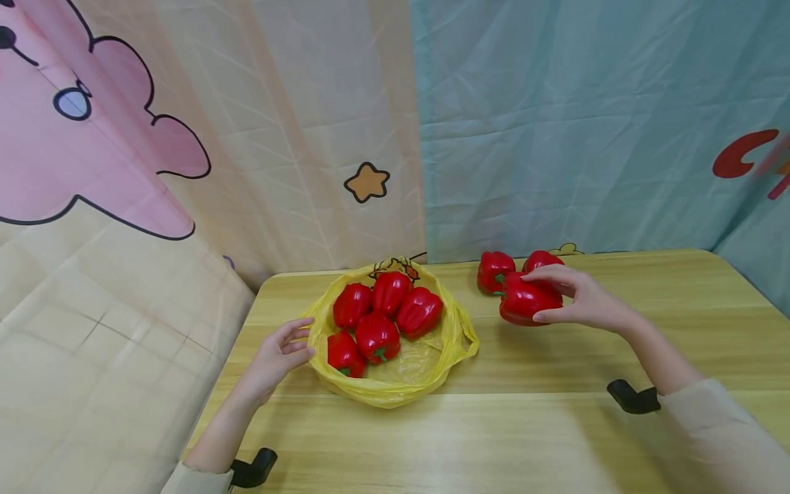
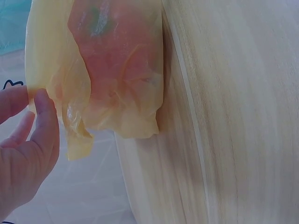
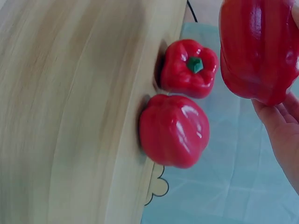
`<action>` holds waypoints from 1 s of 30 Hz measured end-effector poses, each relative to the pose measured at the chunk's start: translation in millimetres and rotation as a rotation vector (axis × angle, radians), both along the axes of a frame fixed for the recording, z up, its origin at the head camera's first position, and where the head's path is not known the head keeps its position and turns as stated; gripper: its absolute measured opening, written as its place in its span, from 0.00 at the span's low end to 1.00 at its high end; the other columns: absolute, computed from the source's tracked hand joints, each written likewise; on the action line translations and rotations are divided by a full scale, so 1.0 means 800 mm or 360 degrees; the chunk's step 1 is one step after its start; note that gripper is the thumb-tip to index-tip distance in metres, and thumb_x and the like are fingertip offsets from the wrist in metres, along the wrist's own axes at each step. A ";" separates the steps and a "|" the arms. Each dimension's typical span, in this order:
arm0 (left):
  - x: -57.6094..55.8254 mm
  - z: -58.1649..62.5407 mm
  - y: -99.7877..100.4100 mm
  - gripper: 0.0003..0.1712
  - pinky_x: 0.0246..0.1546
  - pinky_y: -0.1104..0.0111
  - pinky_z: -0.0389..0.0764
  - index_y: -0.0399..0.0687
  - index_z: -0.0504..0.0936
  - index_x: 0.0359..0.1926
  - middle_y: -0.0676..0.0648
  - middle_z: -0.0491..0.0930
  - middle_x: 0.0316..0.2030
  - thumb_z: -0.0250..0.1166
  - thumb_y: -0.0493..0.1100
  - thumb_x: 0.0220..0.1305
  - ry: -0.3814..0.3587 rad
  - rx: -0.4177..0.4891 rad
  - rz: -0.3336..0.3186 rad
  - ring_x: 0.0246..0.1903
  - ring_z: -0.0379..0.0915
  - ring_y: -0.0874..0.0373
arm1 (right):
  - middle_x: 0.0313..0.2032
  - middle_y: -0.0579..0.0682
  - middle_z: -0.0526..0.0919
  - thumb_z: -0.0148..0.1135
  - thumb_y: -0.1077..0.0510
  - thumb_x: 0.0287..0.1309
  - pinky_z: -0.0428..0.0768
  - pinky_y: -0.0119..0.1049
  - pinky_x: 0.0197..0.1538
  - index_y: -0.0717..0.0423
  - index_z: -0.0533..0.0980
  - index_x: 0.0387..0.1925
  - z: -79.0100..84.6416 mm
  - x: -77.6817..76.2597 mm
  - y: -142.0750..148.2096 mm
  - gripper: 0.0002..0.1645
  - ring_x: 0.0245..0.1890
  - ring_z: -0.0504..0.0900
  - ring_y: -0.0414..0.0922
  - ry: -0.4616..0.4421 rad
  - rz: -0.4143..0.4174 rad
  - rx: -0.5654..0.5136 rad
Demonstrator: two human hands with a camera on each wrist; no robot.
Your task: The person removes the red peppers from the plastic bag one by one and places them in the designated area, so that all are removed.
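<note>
My right hand (image 1: 583,298) grips a red bell pepper (image 1: 524,300), its thumb and fingers on either side, held above the table. Two more bell peppers lie just behind it: one with a green stem (image 3: 189,68) and one turned on its side (image 3: 174,131), clearest in the right wrist view. A yellow plastic bag (image 1: 395,396) stands wide open at the centre-left, with several red bell peppers (image 1: 378,336) inside. At the bag's left rim is my left hand (image 1: 278,357); in the left wrist view its thumb and fingertips pinch the thin plastic.
The wooden table (image 1: 494,439) ends at a printed curtain (image 1: 555,137) along the back. More printed cloth (image 1: 92,329) hangs at the left side. One bag handle (image 1: 470,343) sticks out toward the right.
</note>
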State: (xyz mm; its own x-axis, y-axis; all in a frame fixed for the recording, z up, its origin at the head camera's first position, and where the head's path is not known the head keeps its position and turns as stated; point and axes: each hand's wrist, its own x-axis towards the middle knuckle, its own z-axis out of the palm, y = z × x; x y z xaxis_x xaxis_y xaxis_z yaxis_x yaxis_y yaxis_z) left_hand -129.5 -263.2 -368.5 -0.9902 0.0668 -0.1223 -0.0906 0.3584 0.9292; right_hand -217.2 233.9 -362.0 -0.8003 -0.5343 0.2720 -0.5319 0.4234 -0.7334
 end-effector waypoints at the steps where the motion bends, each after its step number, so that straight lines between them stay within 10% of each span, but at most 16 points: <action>1: 0.000 0.000 0.000 0.31 0.45 0.68 0.78 0.38 0.61 0.65 0.32 0.66 0.57 0.60 0.32 0.62 0.0001 -0.0001 0.0000 0.50 0.70 0.44 | 0.54 0.54 0.72 0.73 0.62 0.44 0.78 0.29 0.44 0.56 0.72 0.56 0.000 0.001 0.002 0.34 0.51 0.66 0.35 0.0001 -0.0011 0.0000; 17: 0.000 0.000 0.000 0.31 0.45 0.68 0.78 0.38 0.62 0.65 0.32 0.65 0.57 0.60 0.32 0.62 0.0004 -0.0002 -0.0004 0.49 0.70 0.45 | 0.52 0.42 0.70 0.72 0.60 0.45 0.75 0.23 0.43 0.57 0.71 0.56 -0.011 0.007 0.046 0.34 0.49 0.66 0.30 0.0007 -0.0225 0.0110; 30: 0.000 0.000 -0.001 0.31 0.45 0.67 0.78 0.37 0.62 0.65 0.31 0.66 0.57 0.60 0.32 0.62 0.0008 0.0001 -0.0004 0.50 0.71 0.44 | 0.53 0.51 0.71 0.73 0.60 0.44 0.76 0.25 0.40 0.57 0.71 0.57 -0.021 0.011 0.073 0.35 0.46 0.67 0.30 -0.0032 -0.0341 0.0172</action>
State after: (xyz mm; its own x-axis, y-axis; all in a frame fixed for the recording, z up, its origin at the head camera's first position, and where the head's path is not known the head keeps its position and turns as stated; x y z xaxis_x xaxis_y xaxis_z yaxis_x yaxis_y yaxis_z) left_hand -129.2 -263.6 -368.7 -0.9907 0.0694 -0.1170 -0.0847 0.3583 0.9297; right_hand -208.2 292.7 -378.6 -0.9032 -0.3770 0.2051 -0.4072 0.6015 -0.6873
